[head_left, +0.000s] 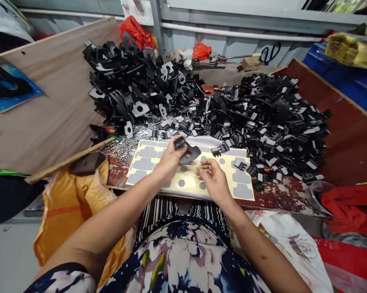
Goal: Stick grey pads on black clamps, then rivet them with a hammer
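My left hand (168, 160) is closed around a black plastic clip part (193, 154) with a hole in its flat end, held just above the sheet. A short distance to its right, my right hand (214, 178) has thumb and fingertips drawn together. Whether something small sits in that pinch cannot be made out. Under both hands lies a pale yellow backing sheet (192, 186) with grey die-cut stickers. Small black clip pieces (222, 148) rest on the sheet's far edge, and others (240, 165) lie at its right side.
Black parts with holes (125, 89) are heaped at the back left. Shiny metal pins (124, 144) lie before them. Small black clips (281, 118) form a heap at right. A wooden stick (70, 160) lies at left; scissors (270, 53) stand behind. Boards (339, 101) wall the sides.
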Demonstrator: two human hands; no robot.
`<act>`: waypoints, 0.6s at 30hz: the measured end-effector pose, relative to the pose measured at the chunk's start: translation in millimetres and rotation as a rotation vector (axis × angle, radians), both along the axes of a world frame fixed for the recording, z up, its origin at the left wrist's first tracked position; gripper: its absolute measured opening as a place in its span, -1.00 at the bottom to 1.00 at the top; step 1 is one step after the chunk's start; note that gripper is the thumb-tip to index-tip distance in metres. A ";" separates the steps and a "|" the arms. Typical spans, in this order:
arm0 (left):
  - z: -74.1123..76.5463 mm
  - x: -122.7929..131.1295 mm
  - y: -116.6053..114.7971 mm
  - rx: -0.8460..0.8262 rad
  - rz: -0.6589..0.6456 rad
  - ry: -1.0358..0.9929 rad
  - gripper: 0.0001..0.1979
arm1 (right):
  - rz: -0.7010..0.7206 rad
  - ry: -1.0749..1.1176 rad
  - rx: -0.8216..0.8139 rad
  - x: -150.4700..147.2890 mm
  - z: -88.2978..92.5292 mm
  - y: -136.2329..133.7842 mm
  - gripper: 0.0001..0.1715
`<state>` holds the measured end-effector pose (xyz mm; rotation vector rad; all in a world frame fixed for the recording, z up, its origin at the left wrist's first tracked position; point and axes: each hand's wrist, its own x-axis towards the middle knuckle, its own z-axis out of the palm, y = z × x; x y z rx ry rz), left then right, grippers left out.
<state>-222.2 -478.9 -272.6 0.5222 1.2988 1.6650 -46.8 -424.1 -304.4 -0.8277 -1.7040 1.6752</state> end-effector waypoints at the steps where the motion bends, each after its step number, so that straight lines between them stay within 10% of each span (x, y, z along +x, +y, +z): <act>1: 2.3 -14.1 -2.2 -0.044 0.009 -0.027 -0.50 | 0.034 -0.063 0.102 1.8 -0.3 -5.8 -0.76; 9: -12.2 -65.8 -14.1 -0.176 -0.351 -0.003 -0.51 | 0.391 -0.183 0.587 -25.8 -20.0 -50.0 -0.72; 13: -27.4 -61.4 -12.6 -0.196 -0.373 0.007 -0.54 | 0.450 -0.239 0.423 -33.1 -6.6 -52.4 -0.74; 18: -29.2 -62.4 -13.7 -0.170 -0.293 -0.064 -0.41 | 0.873 -0.112 0.139 -9.8 51.0 -54.5 -0.68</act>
